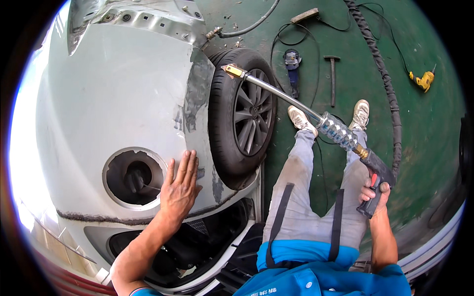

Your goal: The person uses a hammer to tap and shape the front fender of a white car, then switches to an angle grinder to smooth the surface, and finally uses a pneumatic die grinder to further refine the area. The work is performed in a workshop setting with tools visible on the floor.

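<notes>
My left hand (180,187) lies flat with fingers stretched on the pale car body panel (118,89), beside the round fuel filler opening (109,190) with its dark cap (136,178). At the right, my right hand (376,193) is wrapped round the black pistol grip of a dent puller (284,96), near its red trigger. The puller's long metal rod slants up and left from a clear, bluish ribbed sleeve. Its brass-coloured tip is over the tyre (224,123), close to the scraped grey wheel arch edge (197,93).
On the green floor lie an angle grinder (292,74), a hammer (333,81), a yellow drill (423,81) and a block-shaped piece (304,16) among thin cords. A thick wrapped cable (385,74) runs down to the puller. Another cable (249,30) is clamped near the panel's edge.
</notes>
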`<state>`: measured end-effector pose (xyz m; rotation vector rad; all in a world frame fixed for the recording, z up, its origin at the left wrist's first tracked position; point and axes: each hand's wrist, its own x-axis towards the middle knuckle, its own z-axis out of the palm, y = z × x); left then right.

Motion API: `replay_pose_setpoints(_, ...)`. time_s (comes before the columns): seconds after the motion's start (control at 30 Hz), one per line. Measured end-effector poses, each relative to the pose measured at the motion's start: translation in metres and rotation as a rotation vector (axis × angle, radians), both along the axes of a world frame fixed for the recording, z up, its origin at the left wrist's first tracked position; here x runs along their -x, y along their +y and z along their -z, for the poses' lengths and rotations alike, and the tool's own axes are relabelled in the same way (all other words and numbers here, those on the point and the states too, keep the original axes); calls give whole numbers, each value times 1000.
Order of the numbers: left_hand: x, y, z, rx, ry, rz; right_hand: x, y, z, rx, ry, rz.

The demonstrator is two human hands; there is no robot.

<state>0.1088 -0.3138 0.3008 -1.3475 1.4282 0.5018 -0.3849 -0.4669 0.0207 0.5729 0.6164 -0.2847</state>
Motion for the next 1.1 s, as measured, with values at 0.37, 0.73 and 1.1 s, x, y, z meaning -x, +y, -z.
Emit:
replay_pose_setpoints(0.37, -12, -34, 66, 222, -135, -13, 32, -46, -17, 6, 131, -124)
replay_pose_setpoints(0.73, -6, -16, 71, 211, -298, -37, 52, -98, -57, 53, 153, -312)
replay_pose_setpoints(1.1, 133, -119, 169, 1758, 1365, -2744, 15, -78, -47, 167, 22, -441)
